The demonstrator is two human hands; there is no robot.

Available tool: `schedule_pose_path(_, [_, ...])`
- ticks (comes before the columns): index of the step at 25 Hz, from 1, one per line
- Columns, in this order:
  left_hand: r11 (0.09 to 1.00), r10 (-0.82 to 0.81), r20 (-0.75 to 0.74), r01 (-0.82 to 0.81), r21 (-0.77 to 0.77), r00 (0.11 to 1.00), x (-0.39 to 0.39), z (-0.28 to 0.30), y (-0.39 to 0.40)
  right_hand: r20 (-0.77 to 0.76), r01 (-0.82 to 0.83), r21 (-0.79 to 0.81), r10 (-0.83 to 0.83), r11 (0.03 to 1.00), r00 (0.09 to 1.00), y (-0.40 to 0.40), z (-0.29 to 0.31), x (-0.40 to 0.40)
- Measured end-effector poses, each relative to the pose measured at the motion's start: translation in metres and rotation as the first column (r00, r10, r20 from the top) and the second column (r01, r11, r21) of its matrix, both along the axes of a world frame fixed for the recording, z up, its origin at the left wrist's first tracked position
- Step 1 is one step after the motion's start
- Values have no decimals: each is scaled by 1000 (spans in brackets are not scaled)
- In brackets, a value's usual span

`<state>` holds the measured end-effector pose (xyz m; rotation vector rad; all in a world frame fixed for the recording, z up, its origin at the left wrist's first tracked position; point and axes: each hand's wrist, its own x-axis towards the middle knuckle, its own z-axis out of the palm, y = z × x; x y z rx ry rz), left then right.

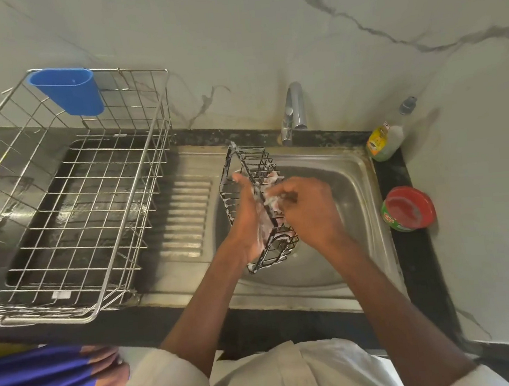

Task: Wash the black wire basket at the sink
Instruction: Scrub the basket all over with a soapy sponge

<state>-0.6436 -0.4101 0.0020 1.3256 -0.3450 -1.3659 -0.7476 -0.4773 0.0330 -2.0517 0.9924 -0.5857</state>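
Soaping step: the basket (256, 205) hangs tilted over the sink (355, 183), lathered. Left hand (249, 221) grips its frame; right hand (307, 209) pinches a sudsy scrubber inside. Next likely needs rinsing under the tap (293, 111) at twelve o'clock.

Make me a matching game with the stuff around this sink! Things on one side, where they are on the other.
Things:
1. black wire basket
2. blue cup
3. red tub
4. tap

Places:
A. on the counter right of the sink
B. held over the sink bowl
C. hooked on the silver rack
D. behind the sink by the wall

Pairs: 1-B, 2-C, 3-A, 4-D
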Motion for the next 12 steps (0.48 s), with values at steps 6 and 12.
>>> schedule_pose_path(6, [996, 85, 2, -85, 17, 996, 2, 2, -4, 34, -78, -107, 82, 991, 996, 9, 0, -5])
schedule_pose_path(12, [992, 126, 32, -126, 18, 992, -1, 1, -11, 53, -9, -73, 13, 997, 999, 4, 2, 12])
